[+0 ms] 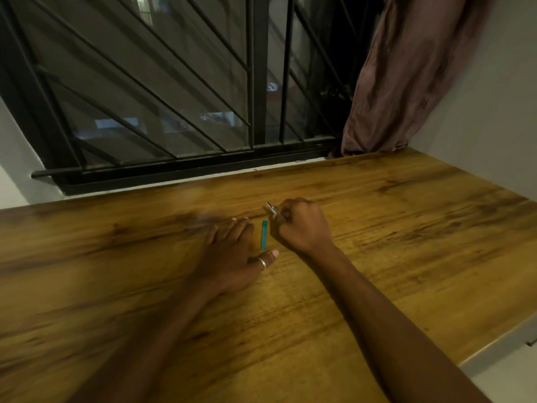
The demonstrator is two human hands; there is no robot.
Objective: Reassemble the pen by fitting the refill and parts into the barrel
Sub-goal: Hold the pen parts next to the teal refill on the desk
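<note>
Pen parts on a wood-grain table (377,257) beneath a barred window (174,82), with a brown curtain (412,68) at 1 o'clock. The right hand (302,228) is curled into a fist, its grip closed on a small pen part (271,210) — pale, with a metallic glint — that juts from the fingers toward 11 o'clock; blur prevents saying whether this is the barrel, the tip section or the clip end. The left hand (232,248) lies flat, palm down, on the table, grip wide and holding nothing; a ring (262,262) sits on its thumb. Between the two hands, touching neither, lies a short teal pen piece (264,234), its long axis running 12 to 6 o'clock.

Handling, as a judgement: both pieces are light, rigid plastic, smooth and liable to roll or skid on the slick table — a pinch at mid-length with thumb and forefinger should lift the teal piece best. No refill can be made out; if thin, it would bend under side load and should be held near the end being inserted, fed straight along the bore.
</note>
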